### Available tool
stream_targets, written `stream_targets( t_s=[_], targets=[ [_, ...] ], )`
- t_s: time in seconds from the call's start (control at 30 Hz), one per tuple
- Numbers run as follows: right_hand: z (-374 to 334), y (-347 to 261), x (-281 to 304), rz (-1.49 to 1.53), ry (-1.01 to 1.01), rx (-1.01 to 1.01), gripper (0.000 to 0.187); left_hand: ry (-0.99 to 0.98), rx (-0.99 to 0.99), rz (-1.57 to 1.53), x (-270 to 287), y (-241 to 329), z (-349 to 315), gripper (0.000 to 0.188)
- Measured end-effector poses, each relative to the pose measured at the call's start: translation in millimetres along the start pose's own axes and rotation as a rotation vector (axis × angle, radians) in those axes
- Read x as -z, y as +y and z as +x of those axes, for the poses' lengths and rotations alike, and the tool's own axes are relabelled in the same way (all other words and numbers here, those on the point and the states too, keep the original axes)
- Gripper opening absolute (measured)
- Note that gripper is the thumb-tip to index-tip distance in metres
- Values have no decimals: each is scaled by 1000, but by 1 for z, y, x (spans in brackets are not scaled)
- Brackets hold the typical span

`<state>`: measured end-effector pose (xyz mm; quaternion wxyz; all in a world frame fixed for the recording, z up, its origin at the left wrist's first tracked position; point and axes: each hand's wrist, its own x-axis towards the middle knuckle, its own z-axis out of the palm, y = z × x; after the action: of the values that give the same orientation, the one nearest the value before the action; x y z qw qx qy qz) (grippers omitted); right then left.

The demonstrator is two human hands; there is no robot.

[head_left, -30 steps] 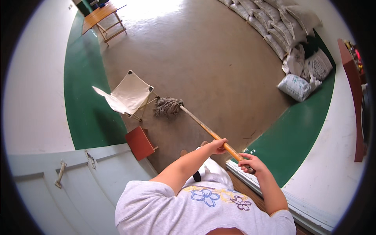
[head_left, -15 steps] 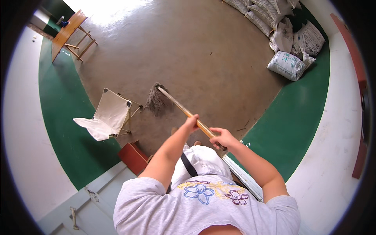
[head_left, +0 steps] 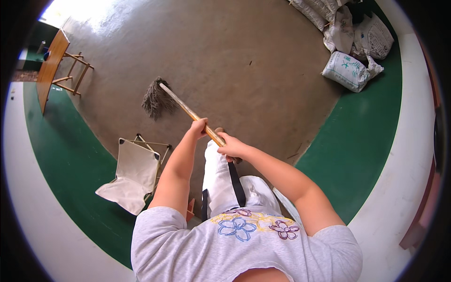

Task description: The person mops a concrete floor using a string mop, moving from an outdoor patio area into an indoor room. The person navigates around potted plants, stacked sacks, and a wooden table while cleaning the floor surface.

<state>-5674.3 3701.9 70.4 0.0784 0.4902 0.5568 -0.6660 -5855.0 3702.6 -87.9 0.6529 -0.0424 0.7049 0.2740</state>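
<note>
Both my hands grip a mop [head_left: 184, 107] with a long wooden handle and a grey string head. My left hand [head_left: 199, 127] is wrapped round the shaft farther out toward the head. Closer to my body, my right hand [head_left: 231, 145] closes round the handle near its end. The mop head [head_left: 158, 97] rests on the brown floor [head_left: 211, 56], its strands hanging toward the near left. The handle slants from my hands up to the left.
A folding chair with cream cloth [head_left: 136, 171] stands at the left. Beyond it, a wooden folding table [head_left: 52, 66] is by the green-and-white wall. White sacks [head_left: 348, 70] are piled at the far right. A small red-brown wooden piece [head_left: 190, 210] shows beside my left leg.
The mop head has moved farther away and to the left, with both hands reaching out along with it. My view has shifted, and one leg now shows stepped forward.
</note>
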Motion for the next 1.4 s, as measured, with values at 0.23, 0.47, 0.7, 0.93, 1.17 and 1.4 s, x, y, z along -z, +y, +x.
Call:
stream_targets(
  t_s=[0.23,0.47,0.7,0.93,1.17,1.4],
  targets=[
    [92,-14,23,-436,15,75,72,-74,5,34,1,50,42,18],
    [-6,-23,63,-8,-42,-95,71,65,-61,-52,-28,21,49,31],
    [-130,49,53,213,47,-202,72,-185,69,209,-93,-67,5,31],
    [-250,111,-15,423,337,-364,70,-401,175,547,-178,-157,-69,53],
    [-302,166,-110,878,663,-446,69,-600,180,984,-240,-262,-97,53],
    [-271,177,-167,1380,920,-460,76,-711,139,1426,-275,-307,-117,58]
  ],
)
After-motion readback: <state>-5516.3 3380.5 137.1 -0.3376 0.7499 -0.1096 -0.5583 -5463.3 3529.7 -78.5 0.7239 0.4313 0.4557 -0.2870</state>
